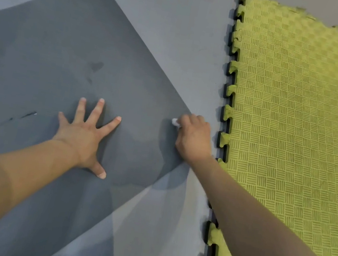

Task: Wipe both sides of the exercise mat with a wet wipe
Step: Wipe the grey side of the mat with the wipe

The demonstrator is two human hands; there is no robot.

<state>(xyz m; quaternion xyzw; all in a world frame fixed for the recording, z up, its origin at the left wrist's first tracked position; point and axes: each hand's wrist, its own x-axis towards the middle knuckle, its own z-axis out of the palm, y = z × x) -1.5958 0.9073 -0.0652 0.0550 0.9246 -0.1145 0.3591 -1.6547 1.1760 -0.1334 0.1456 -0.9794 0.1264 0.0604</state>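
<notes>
Dark grey rubbery exercise mat point(65, 48): matt, smooth. Yellow-green foam puzzle tiles point(298, 127): embossed hatch weave, rough. Grey floor point(189, 42): smooth, matt.

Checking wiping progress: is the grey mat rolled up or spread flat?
Spread flat: the grey mat lies open on the floor, left hand pressing it.

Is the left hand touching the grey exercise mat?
Touching. The head view shows the left hand lying flat, fingers spread, on the grey exercise mat.
</notes>
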